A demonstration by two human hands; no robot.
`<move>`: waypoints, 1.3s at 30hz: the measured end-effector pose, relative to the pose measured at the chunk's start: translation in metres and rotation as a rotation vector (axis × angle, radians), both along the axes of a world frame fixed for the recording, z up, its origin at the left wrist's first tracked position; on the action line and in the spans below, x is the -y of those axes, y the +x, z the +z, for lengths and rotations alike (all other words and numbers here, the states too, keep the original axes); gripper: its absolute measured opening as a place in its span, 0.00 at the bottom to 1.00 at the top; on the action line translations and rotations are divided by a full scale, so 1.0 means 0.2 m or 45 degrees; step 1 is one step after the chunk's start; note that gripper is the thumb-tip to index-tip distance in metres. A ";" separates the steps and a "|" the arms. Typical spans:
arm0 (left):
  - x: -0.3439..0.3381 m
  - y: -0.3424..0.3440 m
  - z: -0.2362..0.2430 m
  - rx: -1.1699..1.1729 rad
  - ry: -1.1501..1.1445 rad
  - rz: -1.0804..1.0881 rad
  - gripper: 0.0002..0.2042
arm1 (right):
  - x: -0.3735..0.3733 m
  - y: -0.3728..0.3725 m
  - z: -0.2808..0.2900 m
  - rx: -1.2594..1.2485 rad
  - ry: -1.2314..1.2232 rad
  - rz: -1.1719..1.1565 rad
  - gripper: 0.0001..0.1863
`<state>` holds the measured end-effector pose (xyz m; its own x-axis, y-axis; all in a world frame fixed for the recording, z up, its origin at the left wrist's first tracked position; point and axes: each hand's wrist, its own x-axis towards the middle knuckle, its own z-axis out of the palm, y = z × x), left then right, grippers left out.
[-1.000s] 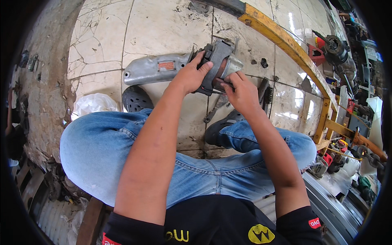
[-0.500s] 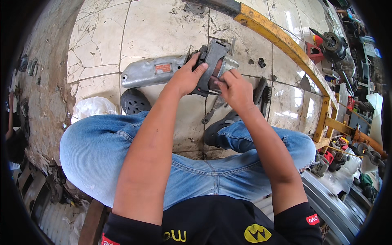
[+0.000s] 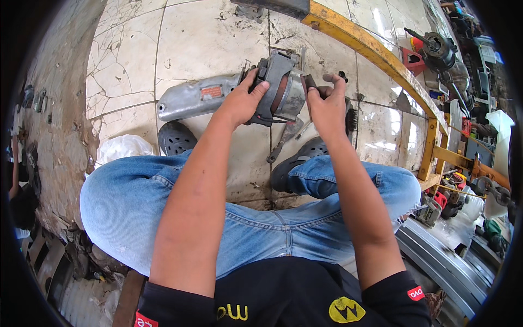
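A grey metal machine part (image 3: 295,101) with a rounded drum-like end and a reddish-brown band lies tilted on the tiles in front of me. My left hand (image 3: 243,102) grips its dark left side, thumb on top and fingers curled around the edge. Just right of the drum, my right hand (image 3: 328,106) pinches a thin dark strip (image 3: 309,87) between thumb and fingers. The strip's far side is hidden, and I cannot tell whether it touches the drum. Behind my left hand lies a long silver metal cover (image 3: 188,98) with a red label.
A wrench-like tool (image 3: 282,144) and a dark brush (image 3: 352,121) lie near my right shoe (image 3: 297,163). A yellow steel frame (image 3: 370,46) arches across the right side. A white plastic bag (image 3: 125,148) sits at left, and metal parts crowd the far right.
My right hand has moved right, off the drum end, and now shows the dark strip in its fingers. My left hand keeps its grip on the machine part.
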<state>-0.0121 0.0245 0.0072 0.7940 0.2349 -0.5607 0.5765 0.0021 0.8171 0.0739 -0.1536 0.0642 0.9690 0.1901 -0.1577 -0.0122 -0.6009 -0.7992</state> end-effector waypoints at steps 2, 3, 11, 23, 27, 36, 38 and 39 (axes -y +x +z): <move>0.00 0.01 0.02 -0.009 -0.013 0.001 0.34 | -0.01 -0.04 -0.02 -0.051 0.067 -0.058 0.17; 0.01 0.02 0.03 -0.004 -0.012 -0.002 0.34 | 0.01 -0.03 -0.08 -0.076 0.161 -0.019 0.13; 0.01 0.01 0.03 0.003 -0.072 0.023 0.34 | -0.08 -0.25 -0.01 0.344 -0.448 0.368 0.20; 0.02 0.01 0.06 -0.014 -0.043 0.044 0.34 | -0.07 -0.20 -0.10 0.283 -0.546 0.480 0.36; 0.02 -0.01 0.01 0.033 0.047 0.021 0.34 | -0.04 -0.28 -0.07 0.195 -0.585 0.512 0.34; 0.03 -0.01 0.06 0.022 -0.123 0.073 0.34 | -0.08 -0.25 -0.07 0.212 -0.624 0.515 0.39; 0.02 -0.01 0.04 0.006 -0.003 0.012 0.34 | -0.05 -0.35 -0.06 0.116 -0.683 0.527 0.36; 0.02 -0.01 0.05 0.012 0.033 0.013 0.34 | -0.06 -0.34 -0.05 0.100 -0.705 0.517 0.35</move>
<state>-0.0134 0.0205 0.0166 0.7965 0.2573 -0.5471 0.5690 -0.0134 0.8222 0.0065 -0.1413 0.0534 0.8506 0.4522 -0.2682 0.3457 -0.8654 -0.3627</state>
